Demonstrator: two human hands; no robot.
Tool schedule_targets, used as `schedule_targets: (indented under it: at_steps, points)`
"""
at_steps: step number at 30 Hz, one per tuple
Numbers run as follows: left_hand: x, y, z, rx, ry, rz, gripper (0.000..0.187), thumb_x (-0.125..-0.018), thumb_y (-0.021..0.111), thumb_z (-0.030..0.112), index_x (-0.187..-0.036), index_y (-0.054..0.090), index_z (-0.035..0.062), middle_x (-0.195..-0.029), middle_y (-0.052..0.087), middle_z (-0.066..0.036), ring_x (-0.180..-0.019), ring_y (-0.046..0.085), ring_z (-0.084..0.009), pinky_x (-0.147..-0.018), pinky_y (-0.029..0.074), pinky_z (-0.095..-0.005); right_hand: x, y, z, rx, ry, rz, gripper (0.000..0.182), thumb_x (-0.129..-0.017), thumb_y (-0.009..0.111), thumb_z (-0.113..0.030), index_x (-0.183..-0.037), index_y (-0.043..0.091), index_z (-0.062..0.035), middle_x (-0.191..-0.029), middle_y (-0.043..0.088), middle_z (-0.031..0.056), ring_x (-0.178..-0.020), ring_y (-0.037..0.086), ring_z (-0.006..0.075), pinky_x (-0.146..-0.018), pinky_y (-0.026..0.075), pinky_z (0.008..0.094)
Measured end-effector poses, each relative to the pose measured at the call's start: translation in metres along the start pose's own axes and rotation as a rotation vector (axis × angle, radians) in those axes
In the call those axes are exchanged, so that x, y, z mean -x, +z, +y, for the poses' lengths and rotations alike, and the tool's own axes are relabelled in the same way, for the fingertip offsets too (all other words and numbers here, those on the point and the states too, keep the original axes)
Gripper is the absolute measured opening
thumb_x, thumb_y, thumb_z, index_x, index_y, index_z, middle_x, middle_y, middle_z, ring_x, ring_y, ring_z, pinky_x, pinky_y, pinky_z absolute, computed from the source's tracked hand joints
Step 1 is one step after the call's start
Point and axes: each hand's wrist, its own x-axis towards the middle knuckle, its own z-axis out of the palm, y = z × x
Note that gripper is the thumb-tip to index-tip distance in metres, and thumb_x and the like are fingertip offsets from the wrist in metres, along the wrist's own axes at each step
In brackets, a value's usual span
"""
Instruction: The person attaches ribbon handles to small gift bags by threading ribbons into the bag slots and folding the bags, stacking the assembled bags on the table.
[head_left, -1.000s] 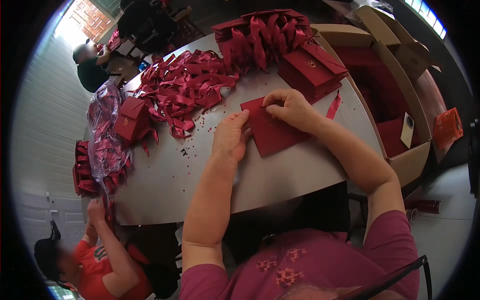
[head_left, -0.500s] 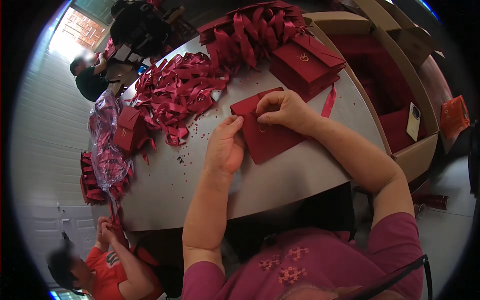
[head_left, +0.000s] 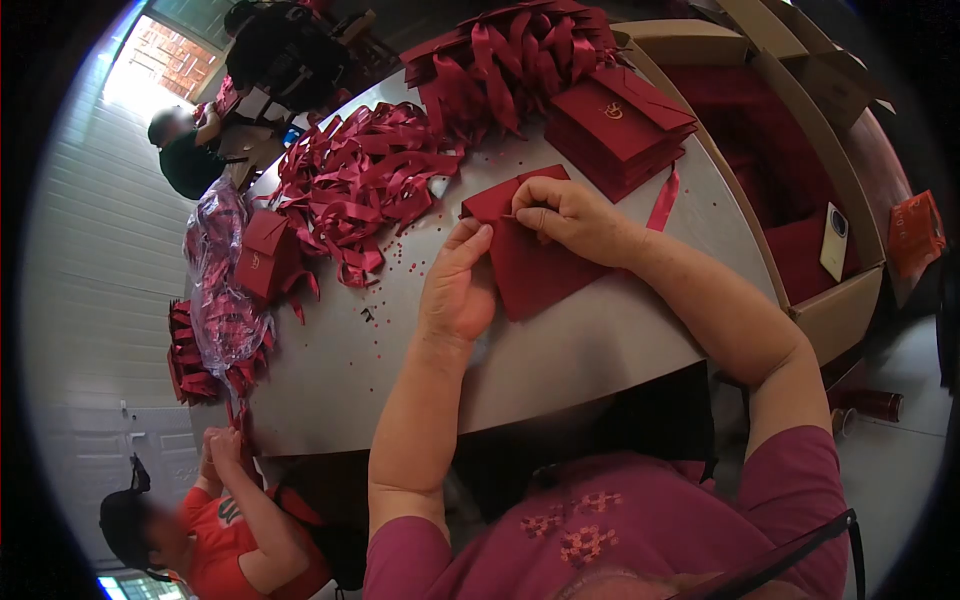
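A flat dark red paper bag (head_left: 535,268) lies on the grey table (head_left: 560,350) in front of me. My left hand (head_left: 458,285) presses on its left edge with the fingers stretched flat. My right hand (head_left: 567,215) pinches the bag's upper edge between thumb and fingers. A red ribbon end (head_left: 662,200) sticks out from behind my right wrist.
A heap of loose red ribbons (head_left: 360,175) and a stack of finished red bags (head_left: 620,125) lie beyond my hands. A plastic-wrapped bundle (head_left: 215,285) sits at the table's left. An open cardboard box (head_left: 800,160) stands on the right. One person in orange (head_left: 215,540) works at lower left, another person (head_left: 185,150) sits far off.
My right hand has slid along the bag's upper edge, fingers curling tighter on it. My left hand stays on the left edge. The person in orange has brought both hands together.
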Motion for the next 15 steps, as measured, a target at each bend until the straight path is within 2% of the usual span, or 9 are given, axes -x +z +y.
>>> schedule_targets:
  at_steps: [4, 6, 9, 15]
  points:
    - [0.001, 0.003, -0.003, 0.004, 0.071, -0.037, 0.018, -0.094, 0.059, 0.003, -0.112, 0.061, 0.0062, -0.116, 0.065, -0.008, -0.109, 0.061, -0.02, -0.099, 0.048, -0.0362, 0.002, 0.002, -0.004, -0.044, -0.027, 0.033, 0.009, -0.097, 0.057, -0.012, -0.097, 0.058, -0.0033, -0.084, 0.055, -0.0023, -0.075, 0.051, 0.0054, -0.067, 0.044, 0.0213]
    - [0.001, 0.009, -0.005, -0.177, 0.202, 0.071, 0.013, -0.093, 0.063, 0.003, -0.105, 0.063, 0.0051, -0.104, 0.067, -0.006, -0.096, 0.063, -0.0153, -0.09, 0.051, -0.0297, 0.005, 0.003, -0.007, -0.051, -0.03, 0.045, 0.009, -0.096, 0.058, -0.012, -0.097, 0.058, -0.0028, -0.084, 0.056, -0.0017, -0.076, 0.051, 0.0062, -0.068, 0.044, 0.0219]
    - [0.002, 0.01, -0.005, -0.238, 0.249, 0.053, 0.013, -0.093, 0.063, 0.003, -0.106, 0.063, 0.0028, -0.102, 0.068, -0.006, -0.094, 0.063, -0.0135, -0.088, 0.05, -0.0272, 0.006, 0.006, -0.011, 0.121, -0.116, 0.082, 0.009, -0.095, 0.059, -0.01, -0.095, 0.059, -0.0017, -0.084, 0.057, -0.0003, -0.077, 0.05, 0.0079, -0.07, 0.044, 0.0232]
    - [0.002, 0.009, -0.006, -0.239, 0.233, 0.049, 0.014, -0.094, 0.061, 0.004, -0.107, 0.063, 0.0008, -0.103, 0.067, -0.007, -0.093, 0.063, -0.0125, -0.086, 0.051, -0.0257, 0.006, 0.006, -0.009, 0.136, -0.129, 0.077, 0.006, -0.093, 0.059, -0.007, -0.095, 0.059, -0.001, -0.084, 0.057, 0.0014, -0.079, 0.051, 0.0092, -0.072, 0.044, 0.0245]
